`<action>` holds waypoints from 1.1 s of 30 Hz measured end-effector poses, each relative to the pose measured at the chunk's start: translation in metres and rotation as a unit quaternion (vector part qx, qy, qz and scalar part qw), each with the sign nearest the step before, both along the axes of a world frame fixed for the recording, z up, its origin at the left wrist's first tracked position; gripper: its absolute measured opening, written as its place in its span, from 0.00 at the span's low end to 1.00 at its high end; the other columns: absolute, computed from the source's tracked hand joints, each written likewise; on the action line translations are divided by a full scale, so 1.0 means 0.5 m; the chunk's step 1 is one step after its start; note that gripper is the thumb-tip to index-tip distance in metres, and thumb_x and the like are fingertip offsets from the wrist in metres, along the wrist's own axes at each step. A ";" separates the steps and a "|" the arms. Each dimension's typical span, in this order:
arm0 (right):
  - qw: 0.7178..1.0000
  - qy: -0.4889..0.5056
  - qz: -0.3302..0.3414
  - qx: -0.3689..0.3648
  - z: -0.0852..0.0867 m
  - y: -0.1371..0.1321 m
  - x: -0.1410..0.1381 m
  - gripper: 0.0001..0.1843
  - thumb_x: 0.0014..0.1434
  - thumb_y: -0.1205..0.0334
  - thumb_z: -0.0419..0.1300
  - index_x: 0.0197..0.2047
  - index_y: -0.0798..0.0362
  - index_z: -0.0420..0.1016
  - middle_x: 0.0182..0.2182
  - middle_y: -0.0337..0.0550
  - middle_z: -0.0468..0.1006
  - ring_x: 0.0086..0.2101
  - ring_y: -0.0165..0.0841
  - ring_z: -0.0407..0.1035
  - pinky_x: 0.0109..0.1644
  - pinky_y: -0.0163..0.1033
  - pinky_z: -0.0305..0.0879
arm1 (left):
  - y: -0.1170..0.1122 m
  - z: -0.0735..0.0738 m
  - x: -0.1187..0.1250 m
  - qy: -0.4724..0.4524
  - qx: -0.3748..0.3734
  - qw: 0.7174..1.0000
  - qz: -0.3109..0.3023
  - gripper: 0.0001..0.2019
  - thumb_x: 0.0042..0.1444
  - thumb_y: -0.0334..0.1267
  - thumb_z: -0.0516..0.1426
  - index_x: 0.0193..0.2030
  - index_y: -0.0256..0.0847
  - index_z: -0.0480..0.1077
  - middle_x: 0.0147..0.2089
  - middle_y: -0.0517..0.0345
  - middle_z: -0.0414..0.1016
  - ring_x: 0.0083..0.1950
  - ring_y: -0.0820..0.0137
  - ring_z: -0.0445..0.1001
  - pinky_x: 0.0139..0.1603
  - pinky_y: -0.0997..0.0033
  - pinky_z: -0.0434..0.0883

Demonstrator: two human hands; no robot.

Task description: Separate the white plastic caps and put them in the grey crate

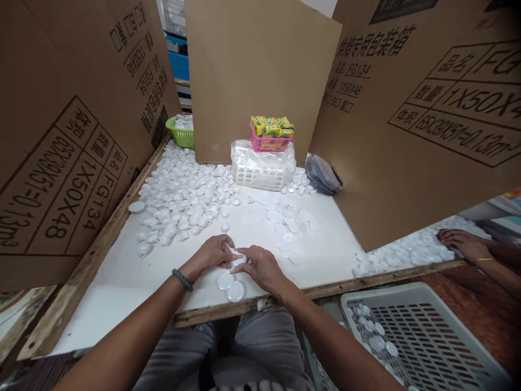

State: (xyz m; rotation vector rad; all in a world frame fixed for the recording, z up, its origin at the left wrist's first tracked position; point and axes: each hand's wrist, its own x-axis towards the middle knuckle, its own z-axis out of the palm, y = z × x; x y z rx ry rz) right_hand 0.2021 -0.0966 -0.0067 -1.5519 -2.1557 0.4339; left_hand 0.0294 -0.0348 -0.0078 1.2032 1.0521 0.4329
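Observation:
My left hand point(214, 252) and my right hand point(260, 266) meet over the near edge of the white table point(122, 277). Their fingers pinch together on a small white plastic lid point(238, 259) between them. Two more white round lids point(230, 286) lie flat just below my hands. A bead bracelet sits on my left wrist. A large pile of white lids point(179, 195) spreads over the far left of the table, and a thinner scatter of clear lids point(291, 222) lies to the right.
Tall cardboard sheets point(260, 70) wall the table on three sides. A plastic bag of stacked parts point(262, 168), a pink basket point(271, 142), a green basket point(181, 133) stand at the back. A grey crate point(427, 336) holds lids at lower right. Another person's hand point(464, 241) rests at right.

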 end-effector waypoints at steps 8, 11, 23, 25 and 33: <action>0.956 -0.263 -0.085 0.104 0.008 0.028 0.133 0.13 0.54 0.75 0.52 0.41 0.58 0.73 0.35 0.52 0.76 0.38 0.41 0.67 0.42 0.45 0.60 | -0.020 0.025 -0.009 0.008 0.095 0.991 -0.092 0.16 0.46 0.47 0.60 0.33 0.35 0.72 0.19 0.63 0.65 0.21 0.75 0.63 0.24 0.77 0.60; 0.964 -0.228 -0.078 0.111 0.001 0.054 0.126 0.16 0.55 0.76 0.49 0.41 0.55 0.74 0.32 0.49 0.77 0.35 0.39 0.69 0.40 0.43 0.62 | -0.014 0.019 0.002 0.067 0.198 0.977 -0.039 0.15 0.45 0.48 0.60 0.33 0.37 0.72 0.21 0.62 0.67 0.25 0.72 0.66 0.26 0.76 0.60; 0.997 0.033 -0.027 0.059 0.018 0.182 -0.019 0.12 0.58 0.69 0.53 0.42 0.53 0.75 0.37 0.45 0.78 0.39 0.33 0.71 0.43 0.38 0.66 | -0.016 -0.024 0.009 0.162 0.369 0.915 0.032 0.17 0.47 0.37 0.60 0.45 0.39 0.67 0.38 0.56 0.71 0.32 0.70 0.69 0.36 0.70 0.65; 0.996 0.026 0.068 0.057 0.018 0.202 -0.034 0.13 0.55 0.71 0.55 0.43 0.52 0.75 0.40 0.43 0.76 0.41 0.32 0.69 0.44 0.37 0.65 | -0.017 -0.026 0.008 0.157 0.381 0.911 0.026 0.15 0.48 0.36 0.59 0.44 0.39 0.67 0.39 0.55 0.71 0.34 0.69 0.69 0.37 0.70 0.64; 0.995 -0.053 0.088 0.014 0.011 0.214 -0.038 0.08 0.55 0.70 0.57 0.39 0.53 0.74 0.35 0.42 0.72 0.35 0.30 0.67 0.39 0.34 0.63 | -0.015 -0.035 0.001 0.125 0.374 0.918 0.032 0.08 0.49 0.34 0.58 0.37 0.39 0.68 0.36 0.58 0.70 0.31 0.72 0.68 0.34 0.72 0.64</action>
